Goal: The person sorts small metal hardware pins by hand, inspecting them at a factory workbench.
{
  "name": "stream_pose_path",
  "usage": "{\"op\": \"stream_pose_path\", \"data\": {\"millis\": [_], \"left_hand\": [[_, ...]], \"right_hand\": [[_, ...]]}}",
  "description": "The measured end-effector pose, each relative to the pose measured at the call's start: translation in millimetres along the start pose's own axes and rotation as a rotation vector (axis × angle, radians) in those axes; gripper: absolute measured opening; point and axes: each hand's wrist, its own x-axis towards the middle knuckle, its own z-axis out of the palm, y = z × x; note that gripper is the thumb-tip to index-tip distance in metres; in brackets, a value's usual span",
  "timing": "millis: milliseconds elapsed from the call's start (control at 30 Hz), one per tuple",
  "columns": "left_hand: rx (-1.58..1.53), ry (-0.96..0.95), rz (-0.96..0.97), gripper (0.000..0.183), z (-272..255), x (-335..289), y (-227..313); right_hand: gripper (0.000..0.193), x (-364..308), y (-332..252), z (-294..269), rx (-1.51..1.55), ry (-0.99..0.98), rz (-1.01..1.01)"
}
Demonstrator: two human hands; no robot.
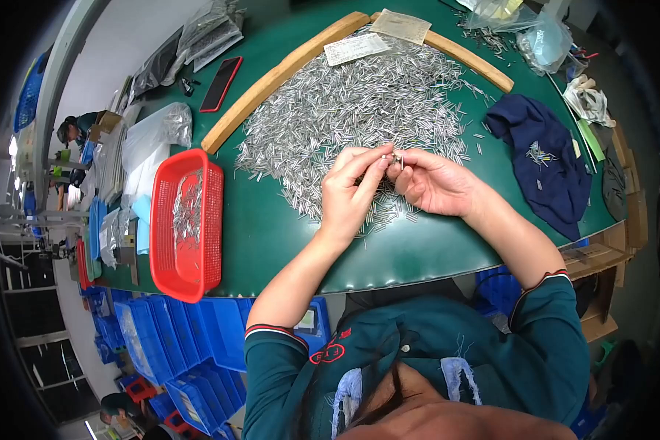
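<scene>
My left hand [349,189] and my right hand [441,183] meet fingertip to fingertip over the near edge of a large heap of small silvery metal pins [345,103]. Between the pinched fingers are a few of these short metal pins [394,157]; exactly how many each hand grips is too small to make out. The fingers of both hands are curled closed. Left of the heap, a red plastic basket [215,249] stands on the green table [271,253] with a smaller pile of similar pins inside.
Wooden bars [271,82] border the heap's far side, with paper slips [356,49] on it. A phone [221,84] and plastic bags lie left. A dark blue cloth [543,180] bearing pins lies right. Blue bins [161,330] stand below; people are at far left.
</scene>
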Motion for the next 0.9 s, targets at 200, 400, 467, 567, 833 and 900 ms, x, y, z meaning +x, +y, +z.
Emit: {"op": "stream_pose_path", "data": {"millis": [200,400,467,567,833,900], "left_hand": [[-0.264,0.055,-0.078,0.019,2.3,0.6,1.5],[-0.245,0.049,-0.073,0.018,1.6,0.5,-2.8],[-0.214,0.043,-0.062,0.018,1.2,1.1,-3.4],[-0.175,0.047,-0.05,0.017,0.4,1.8,-5.2],[-0.227,0.042,-0.111,0.017,-0.4,2.0,-1.2],[-0.219,0.041,-0.121,0.017,-1.0,1.8,-1.1]], "right_hand": [[0.018,-5.5,2.0,13.3,-0.068,0.082,-0.071],[0.017,-5.2,1.9,14.4,-0.066,0.108,-0.106],[0.017,-5.6,1.3,13.9,-0.056,0.094,-0.119],[0.018,-5.0,0.9,14.0,-0.065,0.091,-0.124],[0.018,-5.8,-0.3,9.9,-0.066,0.085,-0.135],[0.018,-6.3,-0.3,9.3,-0.06,0.066,-0.138]]}}
